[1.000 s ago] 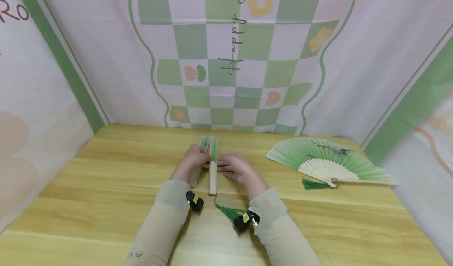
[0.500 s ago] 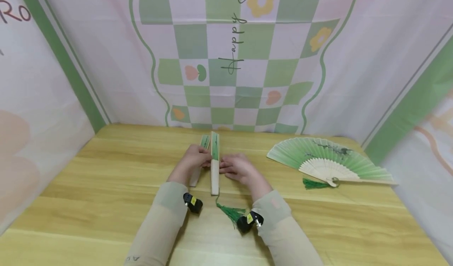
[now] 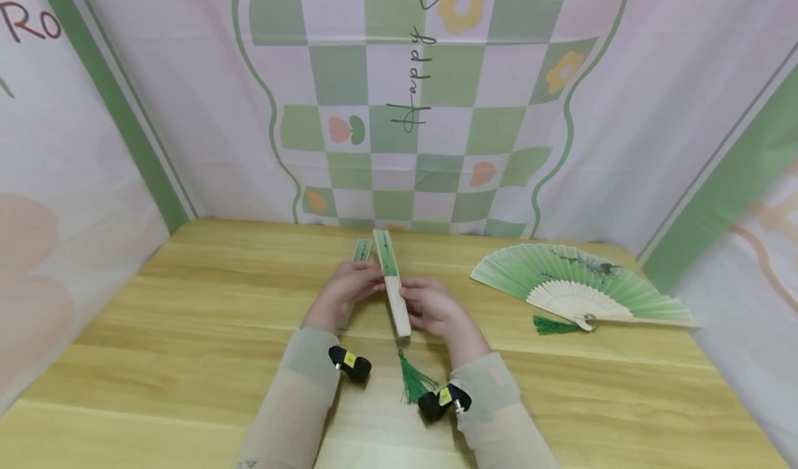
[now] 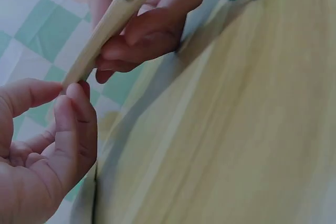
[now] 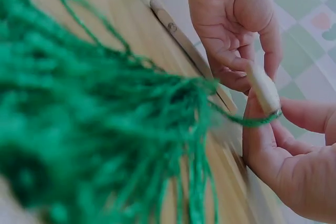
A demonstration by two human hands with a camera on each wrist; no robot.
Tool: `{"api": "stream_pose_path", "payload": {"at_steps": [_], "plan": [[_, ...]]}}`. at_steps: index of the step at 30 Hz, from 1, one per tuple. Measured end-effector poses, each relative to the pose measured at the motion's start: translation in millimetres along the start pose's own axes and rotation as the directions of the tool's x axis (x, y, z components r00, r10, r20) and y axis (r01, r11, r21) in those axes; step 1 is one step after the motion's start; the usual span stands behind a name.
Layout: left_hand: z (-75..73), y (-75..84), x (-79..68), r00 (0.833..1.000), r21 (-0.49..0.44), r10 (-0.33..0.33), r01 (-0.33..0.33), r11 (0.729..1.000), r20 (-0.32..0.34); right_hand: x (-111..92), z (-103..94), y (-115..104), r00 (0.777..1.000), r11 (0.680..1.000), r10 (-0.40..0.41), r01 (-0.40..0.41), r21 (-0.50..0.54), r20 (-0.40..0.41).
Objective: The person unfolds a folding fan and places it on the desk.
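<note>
Folded green-cream fan (image 3: 394, 290) has tilted; left grip (image 3: 346, 289) and right grip (image 3: 438, 308) pinch it

Recording booth, viewed from my own position. I work at a wood-grain worktop (image 3: 156, 386) bounded on three sides by hanging printed cloth. The back panel (image 3: 399, 171) bears green-and-white checks, yellow flowers, heart shapes and the word "Happy" turned sideways; the left panel (image 3: 81, 150) carries part of some lettering, and the right panel (image 3: 773, 261) a pastel print. Green bands (image 3: 717, 213) run near the corners. Two small black cameras (image 3: 358, 368) that I wear indicate a filming setup. I cannot tell what building houses it.
</note>
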State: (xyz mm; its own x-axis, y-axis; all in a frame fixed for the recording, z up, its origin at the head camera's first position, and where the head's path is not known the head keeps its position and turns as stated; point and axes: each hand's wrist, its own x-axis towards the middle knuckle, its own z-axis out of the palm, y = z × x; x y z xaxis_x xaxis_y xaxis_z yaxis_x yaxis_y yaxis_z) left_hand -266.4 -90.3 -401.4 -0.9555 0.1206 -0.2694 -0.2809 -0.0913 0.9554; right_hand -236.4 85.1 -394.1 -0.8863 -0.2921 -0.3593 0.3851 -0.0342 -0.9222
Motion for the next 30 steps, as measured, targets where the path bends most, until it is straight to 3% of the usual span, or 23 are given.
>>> {"api": "stream_pose_path", "payload": {"at_steps": [3, 10, 14, 22, 30], "plan": [[6.9, -5.5, 3.0, 1.0, -0.041, 0.009, -0.009, 0.999, 0.003, -2.9, -4.9, 2.6, 1.0, 0.999, -0.01, 0.009, 0.041, 0.021], [32.6, -11.7, 9.5, 1.0, -0.101, 0.019, -0.02, 0.995, -0.007, -10.1, -22.3, 2.6, 0.998, 0.995, -0.035, 0.039, 0.095, -0.044], [40.6, -14.9, 11.5, 1.0, -0.13, 0.012, -0.015, 0.991, -0.024, -13.5, -29.2, 2.6, 0.999, 0.992, -0.038, 0.042, 0.12, -0.038], [40.3, -15.1, 7.6, 1.0, -0.143, -0.021, 0.019, 0.99, -0.012, -17.3, -35.0, 4.1, 0.999, 0.994, -0.014, 0.017, 0.107, -0.031], [32.7, -13.7, 5.0, 0.999, -0.184, -0.04, 0.033, 0.982, -0.033, -20.1, -38.3, 6.2, 0.999, 0.997, -0.006, 0.003, 0.072, 0.038]]}}
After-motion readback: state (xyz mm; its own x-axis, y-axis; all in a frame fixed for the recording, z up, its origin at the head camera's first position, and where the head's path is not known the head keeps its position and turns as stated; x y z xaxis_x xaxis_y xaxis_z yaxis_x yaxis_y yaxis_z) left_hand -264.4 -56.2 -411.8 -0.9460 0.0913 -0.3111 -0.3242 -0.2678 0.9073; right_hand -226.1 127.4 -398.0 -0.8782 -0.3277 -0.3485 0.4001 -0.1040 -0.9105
